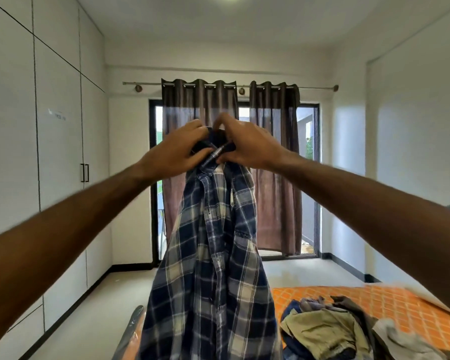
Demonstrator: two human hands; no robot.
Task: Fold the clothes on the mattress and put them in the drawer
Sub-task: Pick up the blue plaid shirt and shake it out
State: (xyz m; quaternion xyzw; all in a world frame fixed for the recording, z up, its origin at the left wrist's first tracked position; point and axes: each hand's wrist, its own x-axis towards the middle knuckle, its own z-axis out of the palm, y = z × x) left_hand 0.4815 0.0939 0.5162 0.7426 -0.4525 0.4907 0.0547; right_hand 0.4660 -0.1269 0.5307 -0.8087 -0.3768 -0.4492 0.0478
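- A blue-and-cream plaid shirt (213, 255) hangs full length at frame centre, held up by its collar.
- Crumpled clothes (330, 331) lie heaped on the orange mattress (390, 305), lower right.

The single head camera is sitting at the person's eye height and is looking forward along the room, toward the brown curtains (231, 152) on the far glass door, and only slightly down. The wide lens is bending the white wardrobe wall (57, 126) at the left. The orange patterned mattress (374, 302) is showing only in the lower right corner, close to the camera.
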